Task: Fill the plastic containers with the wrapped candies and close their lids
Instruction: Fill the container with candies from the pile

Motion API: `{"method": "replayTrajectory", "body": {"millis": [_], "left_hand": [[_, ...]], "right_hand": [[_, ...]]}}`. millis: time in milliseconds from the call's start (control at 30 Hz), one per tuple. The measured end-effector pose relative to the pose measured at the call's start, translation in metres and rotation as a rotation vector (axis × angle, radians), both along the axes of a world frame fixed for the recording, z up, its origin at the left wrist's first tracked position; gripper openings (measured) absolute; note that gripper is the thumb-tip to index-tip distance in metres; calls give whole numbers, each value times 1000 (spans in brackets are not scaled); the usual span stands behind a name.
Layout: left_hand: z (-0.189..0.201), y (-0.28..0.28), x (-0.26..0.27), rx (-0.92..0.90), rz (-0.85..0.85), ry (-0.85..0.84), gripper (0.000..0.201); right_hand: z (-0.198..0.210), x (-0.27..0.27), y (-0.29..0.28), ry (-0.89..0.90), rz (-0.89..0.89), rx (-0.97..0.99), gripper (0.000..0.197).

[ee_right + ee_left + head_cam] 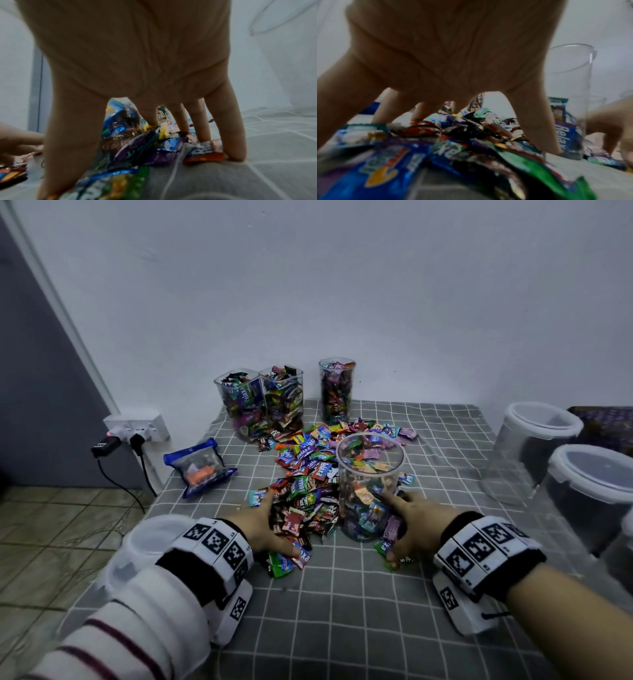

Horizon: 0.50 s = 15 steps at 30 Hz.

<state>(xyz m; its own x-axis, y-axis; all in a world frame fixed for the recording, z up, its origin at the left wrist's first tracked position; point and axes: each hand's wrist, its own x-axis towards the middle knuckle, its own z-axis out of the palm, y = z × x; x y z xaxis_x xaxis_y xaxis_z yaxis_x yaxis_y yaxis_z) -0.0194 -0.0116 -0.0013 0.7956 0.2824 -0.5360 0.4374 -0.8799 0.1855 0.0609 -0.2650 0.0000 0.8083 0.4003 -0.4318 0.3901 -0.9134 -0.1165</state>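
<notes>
A heap of wrapped candies (pixel 308 474) lies mid-table on the grey checked cloth (pixel 342 611). A clear round container (pixel 370 474), about half full and without a lid, stands at the heap's right edge. My left hand (pixel 263 525) rests on the near part of the heap, its fingers spread and their tips down on the candies (pixel 453 148). My right hand (pixel 407 529) is just right of the container's base, its fingers likewise spread over a few candies (pixel 137 146). Three full lidless containers (pixel 239 405) (pixel 282 398) (pixel 336 390) stand at the back.
Two white-rimmed tubs (pixel 537 433) (pixel 589 484) stand along the table's right side. A blue zip pouch (pixel 200 467) lies at the left. A clear tub (pixel 144 546) sits by the front-left edge under my left sleeve. A wall socket (pixel 137 429) with plugs is beyond the left edge.
</notes>
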Motion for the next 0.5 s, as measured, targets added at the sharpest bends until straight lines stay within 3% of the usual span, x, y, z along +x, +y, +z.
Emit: {"method": "replayTrajectory", "body": {"millis": [200,333,500], "left_hand": [[-1,-14,1,70,-124,-24,117],[-2,-22,3,154,-222,-110,92],[-4,-26,7,196,-239,-204,62]], "right_hand": [[2,0,0,-73,-34,25,94],[2,1,-1,-141,-56,26,69],[1,-1,2,-190,-74,58,58]]}}
